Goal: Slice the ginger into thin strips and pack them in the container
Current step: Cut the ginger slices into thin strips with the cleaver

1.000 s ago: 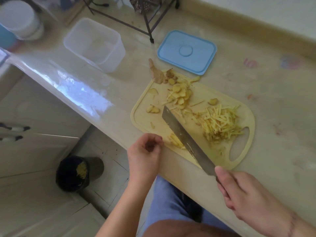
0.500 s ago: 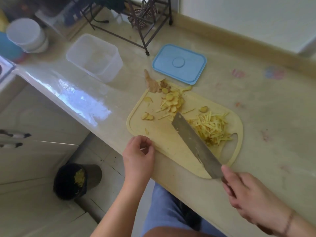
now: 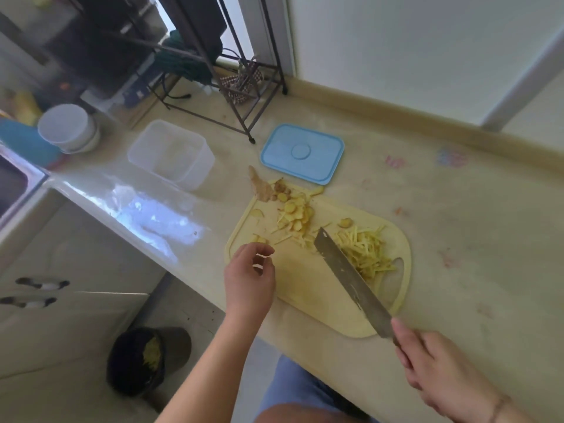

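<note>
The right hand (image 3: 439, 370) grips the handle of a big knife (image 3: 351, 279), blade angled up and left across the near half of the cutting board (image 3: 305, 288), while the left hand (image 3: 248, 274) hovers over the board's near-left corner with fingers loosely curled and, as far as I can see, holding nothing. That hand is close to the blade's path, so if it reaches for more slices while the knife swings back, a fingertip could get nicked. The board's near corner seems to sit right at the counter's edge, so a hard push might tip it or send bits down toward the bin (image 3: 143, 358) on the floor. Just right of the blade lies the pile of strips (image 3: 363, 248); a careless sweep could scatter them onto the counter (image 3: 457, 239). Farther back, the uncut slices (image 3: 294, 213) and a knobbly ginger piece (image 3: 262, 187) sit at the board's far edge, the knob partly off it and easy to knock away. Beyond, the clear container (image 3: 171, 154) stands well apart to the left, so carried strips may drop on the way; the blue lid (image 3: 302, 152) lies to its right.
</note>
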Demonstrator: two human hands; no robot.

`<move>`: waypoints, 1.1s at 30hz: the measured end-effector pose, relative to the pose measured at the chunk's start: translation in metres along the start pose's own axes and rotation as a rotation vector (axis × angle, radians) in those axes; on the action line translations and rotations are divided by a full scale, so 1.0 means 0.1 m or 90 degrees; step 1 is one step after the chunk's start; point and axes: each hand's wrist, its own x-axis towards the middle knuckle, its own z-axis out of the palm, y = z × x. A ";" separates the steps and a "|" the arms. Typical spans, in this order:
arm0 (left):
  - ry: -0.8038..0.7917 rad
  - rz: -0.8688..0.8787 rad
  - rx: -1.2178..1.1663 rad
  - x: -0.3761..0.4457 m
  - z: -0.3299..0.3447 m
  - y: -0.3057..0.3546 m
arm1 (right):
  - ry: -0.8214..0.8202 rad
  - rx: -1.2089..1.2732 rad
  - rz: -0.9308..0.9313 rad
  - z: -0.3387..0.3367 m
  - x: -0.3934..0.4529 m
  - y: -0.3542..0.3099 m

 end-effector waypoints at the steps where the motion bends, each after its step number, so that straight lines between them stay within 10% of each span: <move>1: -0.019 0.046 0.021 0.06 0.02 0.03 | -0.006 0.022 0.026 -0.04 -0.01 -0.02; 13: -0.298 0.702 0.413 0.88 0.35 0.14 | 0.106 0.419 0.149 -0.12 -0.33 -0.31; 33: -0.346 0.721 0.248 0.63 0.57 0.01 | 0.251 0.382 0.116 0.61 -0.51 -0.61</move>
